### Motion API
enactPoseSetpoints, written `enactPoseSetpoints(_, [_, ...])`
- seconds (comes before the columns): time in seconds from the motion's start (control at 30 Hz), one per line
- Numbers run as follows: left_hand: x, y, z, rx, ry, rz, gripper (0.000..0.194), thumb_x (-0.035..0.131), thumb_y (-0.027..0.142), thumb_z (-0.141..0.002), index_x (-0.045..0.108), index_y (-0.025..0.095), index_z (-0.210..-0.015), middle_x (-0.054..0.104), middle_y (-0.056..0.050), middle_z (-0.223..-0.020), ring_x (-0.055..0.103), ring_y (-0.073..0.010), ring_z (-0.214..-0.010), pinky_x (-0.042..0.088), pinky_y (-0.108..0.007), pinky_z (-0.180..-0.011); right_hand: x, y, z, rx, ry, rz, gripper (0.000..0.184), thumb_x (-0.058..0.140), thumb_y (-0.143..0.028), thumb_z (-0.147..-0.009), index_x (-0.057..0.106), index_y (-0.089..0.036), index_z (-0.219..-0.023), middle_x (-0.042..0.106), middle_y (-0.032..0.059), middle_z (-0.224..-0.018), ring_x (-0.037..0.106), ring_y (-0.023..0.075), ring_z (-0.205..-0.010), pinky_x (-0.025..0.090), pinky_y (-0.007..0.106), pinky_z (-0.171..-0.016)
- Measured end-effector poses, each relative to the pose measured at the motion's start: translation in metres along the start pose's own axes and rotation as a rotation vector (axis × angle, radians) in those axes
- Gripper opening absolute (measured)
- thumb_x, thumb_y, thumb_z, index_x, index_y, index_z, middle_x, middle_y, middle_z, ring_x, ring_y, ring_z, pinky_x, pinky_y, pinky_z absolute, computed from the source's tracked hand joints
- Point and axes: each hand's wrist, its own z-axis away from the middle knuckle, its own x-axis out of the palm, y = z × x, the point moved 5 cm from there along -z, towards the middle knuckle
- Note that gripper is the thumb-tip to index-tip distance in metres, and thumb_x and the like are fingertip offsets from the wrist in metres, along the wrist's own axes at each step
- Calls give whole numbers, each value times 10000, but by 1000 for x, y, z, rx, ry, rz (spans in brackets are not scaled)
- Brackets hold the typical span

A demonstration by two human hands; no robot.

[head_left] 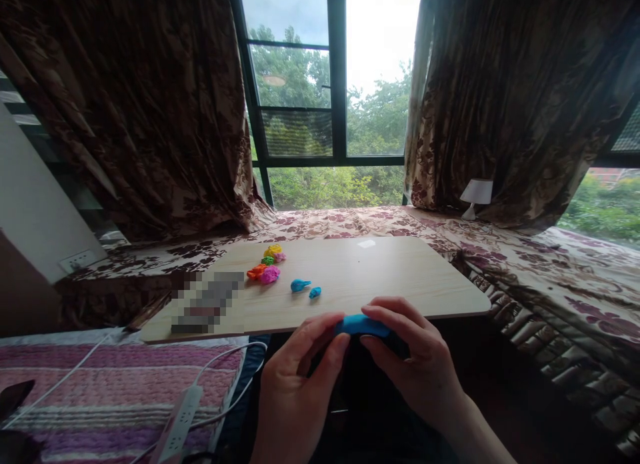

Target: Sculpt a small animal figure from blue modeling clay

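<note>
Left hand (300,377) and right hand (420,364) pinch opposite ends of smooth blue clay-like roll (363,325), apparently steadying it.

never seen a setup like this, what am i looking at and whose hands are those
There is no machine here, only a person working with bare hands. The single picture comes from a camera worn on that person's head, looking forward and down, so the left hand and right hand reach in from the bottom edge.

Between them, the fingers of both hands hold a smooth bright blue soft-looking piece.

Beyond is a pale wood-look tabletop. On it lie two smaller blue lumps, a cluster of yellow, green, orange and pink lumps, and, at the left, something blurred out by large pixels, so I cannot say what it is.
</note>
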Motion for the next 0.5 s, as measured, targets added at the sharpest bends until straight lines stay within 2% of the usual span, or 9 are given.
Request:
enactPoseSetpoints(0.1, [-1,2,-1,-12,-12,83,242,655,237,-762,645,273,-1001,692,30,-1030,647,-149,-961,535,-213,-837,-3,3,1,57,-71,-43,468,663,-141,-769,558,-270,-1206,585,55,-1155,572,204,-1046,505,323,-889])
enactPoseSetpoints(0.2, [1,2,0,-74,-67,180,280,657,225,-760,632,265,-1036,700,20,-1024,651,-146,-955,525,-204,-848,-4,5,1,72,-81,-54,386,641,-137,-787,597,-272,-1147,612,47,-1100,596,189,-992,518,301,-843])
enactPoseSetpoints(0.3, [5,0,1,-196,-104,314,305,680,224,-740,638,246,-1042,708,2,-1018,651,-151,-960,525,-183,-824,-3,5,1,75,-71,-89,330,639,-128,-789,623,-259,-1091,618,47,-1064,598,186,-973,519,289,-817])
enactPoseSetpoints(0.5, [10,-5,3,-447,-33,629,300,755,203,-658,678,199,-949,735,-15,-884,669,-123,-824,519,-143,-722,2,6,4,115,-55,-237,332,651,-104,-777,616,-258,-1070,598,44,-1070,580,184,-990,497,292,-839])
